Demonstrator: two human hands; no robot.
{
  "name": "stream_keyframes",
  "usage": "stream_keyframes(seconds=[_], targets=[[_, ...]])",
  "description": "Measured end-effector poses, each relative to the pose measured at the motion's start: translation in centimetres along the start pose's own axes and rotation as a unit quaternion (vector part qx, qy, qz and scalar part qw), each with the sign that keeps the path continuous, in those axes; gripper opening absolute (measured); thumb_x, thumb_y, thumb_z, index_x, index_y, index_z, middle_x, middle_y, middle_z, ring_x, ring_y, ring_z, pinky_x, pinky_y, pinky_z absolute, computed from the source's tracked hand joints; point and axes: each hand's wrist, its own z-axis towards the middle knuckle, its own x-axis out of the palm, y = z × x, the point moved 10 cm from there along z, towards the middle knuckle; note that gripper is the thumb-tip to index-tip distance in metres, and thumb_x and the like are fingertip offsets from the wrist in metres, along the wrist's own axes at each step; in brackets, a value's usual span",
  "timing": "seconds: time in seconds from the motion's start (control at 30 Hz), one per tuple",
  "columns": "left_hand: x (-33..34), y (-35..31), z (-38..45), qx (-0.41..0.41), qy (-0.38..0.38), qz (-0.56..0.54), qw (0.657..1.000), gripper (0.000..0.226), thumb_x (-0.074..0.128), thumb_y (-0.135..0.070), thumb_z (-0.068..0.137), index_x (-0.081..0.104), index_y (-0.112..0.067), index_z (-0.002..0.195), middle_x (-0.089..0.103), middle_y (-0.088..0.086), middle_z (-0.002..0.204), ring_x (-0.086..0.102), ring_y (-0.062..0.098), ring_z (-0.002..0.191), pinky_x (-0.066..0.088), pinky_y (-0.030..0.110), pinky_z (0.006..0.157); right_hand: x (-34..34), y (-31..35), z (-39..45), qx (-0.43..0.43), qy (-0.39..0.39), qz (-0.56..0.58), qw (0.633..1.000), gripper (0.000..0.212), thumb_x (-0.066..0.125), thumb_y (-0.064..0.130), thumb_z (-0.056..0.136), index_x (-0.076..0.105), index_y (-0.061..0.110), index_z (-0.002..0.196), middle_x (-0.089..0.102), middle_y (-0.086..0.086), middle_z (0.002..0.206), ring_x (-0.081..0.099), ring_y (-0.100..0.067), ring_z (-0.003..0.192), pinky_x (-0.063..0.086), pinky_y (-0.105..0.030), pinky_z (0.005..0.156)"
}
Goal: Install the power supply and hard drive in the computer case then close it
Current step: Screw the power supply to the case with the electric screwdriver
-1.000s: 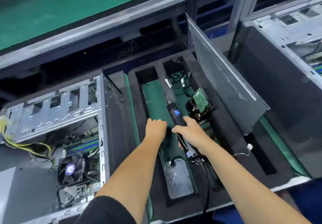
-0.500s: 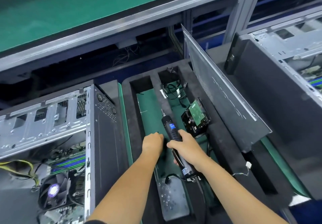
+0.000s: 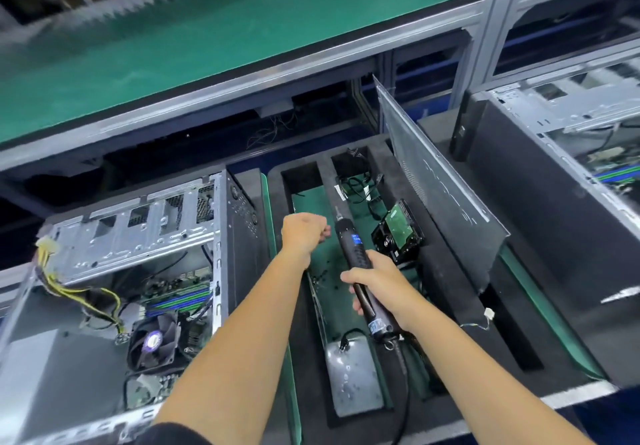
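Green-boarded black hard drive (image 3: 398,233), dense and fragile, wants edge grips; right hand (image 3: 377,280) clasps black electric screwdriver (image 3: 360,264), left hand (image 3: 304,233) curled, contents unclear.

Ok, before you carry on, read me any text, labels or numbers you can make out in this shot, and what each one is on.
Nothing here can be read with confidence.
Electric screwdriver, held in the right hand: blue display, characters too small to read.
Same screwdriver, label near the cable end: blurred.
Hard drive in the foam tray: no label readable.
White tag beside the cables: too small.
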Motion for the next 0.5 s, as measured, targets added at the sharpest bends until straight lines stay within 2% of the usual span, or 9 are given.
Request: stream_keyframes(seconds=[0.07,0.17,0.37,0.5], targets=[[-1.2,-2.2,-1.3,-0.002,0.000,-0.114,0.994,0.017,0.054,0.000,0.080,0.066,-0.006,0.069,0.064,0.005,0.064,0.056,0.014,0.058,0.049,0.025,0.066,1.4,1.8,-1.4,-0.023,0.022,-0.007,0.999,0.033,0.071,0.021,0.072,0.053,0.012,0.098,0.059,-0.006,0.067,0.058,-0.025,0.049,0.049,-0.032,0.049],[-3.0,-4.8,-3.5,0.015,0.001,-0.196,0.980,0.017,0.055,-0.001,0.082,0.064,-0.008,0.070,0.061,0.002,0.061,0.054,0.011,0.057,0.047,0.024,0.067,3.6,3.6,-3.6,-0.052,0.051,-0.010,0.997,0.030,0.070,0.017,0.079,0.055,0.016,0.105,0.062,-0.003,0.065,0.058,-0.025,0.049,0.049,-0.032,0.048],[-6.9,-5.3,-7.0,0.054,-0.020,-0.238,0.970,0.021,0.058,-0.007,0.088,0.062,-0.011,0.068,0.062,0.001,0.065,0.055,0.012,0.061,0.047,0.023,0.069,7.1,4.6,-7.3,-0.071,0.073,-0.038,0.994,0.029,0.065,0.008,0.088,0.050,0.006,0.112,0.058,-0.008,0.068,0.057,-0.024,0.047,0.049,-0.030,0.046],[-9.2,-4.8,-8.9,0.046,-0.016,-0.216,0.975,0.020,0.059,-0.017,0.091,0.064,-0.012,0.072,0.063,-0.001,0.067,0.056,0.012,0.066,0.045,0.023,0.073,9.7,4.5,-9.5,-0.081,0.082,-0.066,0.991,0.023,0.066,0.009,0.086,0.048,0.007,0.100,0.055,-0.011,0.070,0.055,-0.025,0.048,0.048,-0.032,0.047]])
